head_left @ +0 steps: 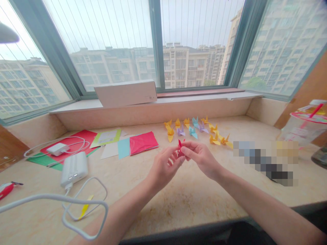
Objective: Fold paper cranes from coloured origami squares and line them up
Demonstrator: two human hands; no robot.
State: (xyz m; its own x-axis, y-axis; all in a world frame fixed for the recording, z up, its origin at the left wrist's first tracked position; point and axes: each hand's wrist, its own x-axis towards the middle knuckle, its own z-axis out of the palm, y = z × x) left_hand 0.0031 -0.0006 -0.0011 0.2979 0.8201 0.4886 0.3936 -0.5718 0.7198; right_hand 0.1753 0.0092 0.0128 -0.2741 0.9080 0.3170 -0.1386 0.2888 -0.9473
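Note:
A small folded piece of red paper is pinched between my two hands above the stone counter. My left hand grips it from the left with thumb and fingers. From the right, the thumb and fingers of my right hand close on it too. Most of the paper hides behind my fingers, so its exact fold cannot be made out. Just beyond my hands stand several folded paper cranes: yellow ones, light blue ones and purple ones. To the left lies a stack of red paper sheets.
On the left are a white power bank, a white charger, looping cables and coloured sheets. A white box rests on the windowsill. At right stands a clear cup with a red straw, near a blurred-out patch.

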